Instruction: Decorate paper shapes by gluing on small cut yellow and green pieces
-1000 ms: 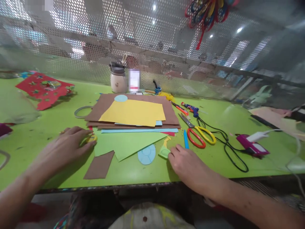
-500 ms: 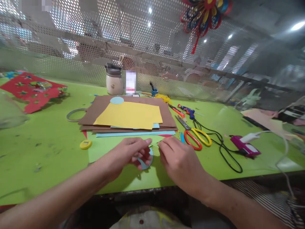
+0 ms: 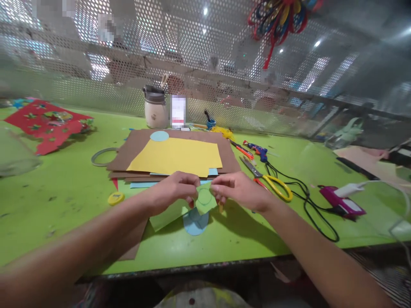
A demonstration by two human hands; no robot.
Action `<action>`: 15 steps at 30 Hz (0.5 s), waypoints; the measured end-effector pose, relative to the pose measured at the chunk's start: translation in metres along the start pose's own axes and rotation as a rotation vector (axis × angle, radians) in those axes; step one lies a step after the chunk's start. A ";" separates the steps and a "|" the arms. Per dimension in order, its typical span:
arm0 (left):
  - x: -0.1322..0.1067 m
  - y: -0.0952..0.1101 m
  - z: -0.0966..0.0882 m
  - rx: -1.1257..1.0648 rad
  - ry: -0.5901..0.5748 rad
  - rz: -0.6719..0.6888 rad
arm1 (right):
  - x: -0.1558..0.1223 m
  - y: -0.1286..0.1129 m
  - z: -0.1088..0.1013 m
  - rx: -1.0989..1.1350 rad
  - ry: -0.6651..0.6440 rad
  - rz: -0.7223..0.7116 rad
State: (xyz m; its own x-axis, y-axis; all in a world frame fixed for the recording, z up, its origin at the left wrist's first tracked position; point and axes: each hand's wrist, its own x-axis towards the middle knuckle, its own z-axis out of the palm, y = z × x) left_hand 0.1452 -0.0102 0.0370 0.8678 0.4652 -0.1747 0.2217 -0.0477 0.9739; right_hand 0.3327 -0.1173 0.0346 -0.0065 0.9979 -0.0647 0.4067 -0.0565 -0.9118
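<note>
Both of my hands are raised a little above the table's near part, facing each other. Between them is a piece of light green paper [image 3: 204,199] with a circle outline on it. My left hand [image 3: 178,190] pinches its left edge, and my right hand [image 3: 233,190] grips the upper right edge. Below the paper a light blue paper circle [image 3: 195,226] lies on the table. A larger light green sheet [image 3: 168,215] angles out under my left hand; whether it joins the held piece I cannot tell.
Brown sheets [image 3: 120,159] carry a yellow sheet [image 3: 178,156] and another blue circle [image 3: 159,136]. Scissors [image 3: 278,187], a glue gun [image 3: 259,151] and its black cord lie right. A roll of tape [image 3: 96,158] and a yellow disc [image 3: 116,198] lie left. A bottle [image 3: 156,112] stands behind.
The green paper with the circle has come up between my hands. The blue circle, earlier at my left fingers, now lies in the open below. A brown sheet's corner shows under my left forearm.
</note>
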 end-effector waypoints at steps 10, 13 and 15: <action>-0.021 -0.015 -0.003 0.898 0.029 0.308 | 0.009 0.026 -0.003 0.345 0.144 -0.018; -0.034 -0.023 -0.004 1.146 -0.064 0.320 | 0.007 0.030 -0.008 0.391 0.180 -0.015; -0.039 -0.026 -0.006 1.211 -0.070 0.284 | 0.006 0.031 -0.009 0.407 0.194 -0.015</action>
State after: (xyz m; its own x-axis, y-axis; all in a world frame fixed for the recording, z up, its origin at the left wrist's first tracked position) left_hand 0.1035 -0.0220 0.0190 0.9657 0.2586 -0.0236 0.2571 -0.9397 0.2257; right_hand 0.3537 -0.1131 0.0094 0.1776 0.9841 -0.0081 0.0155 -0.0110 -0.9998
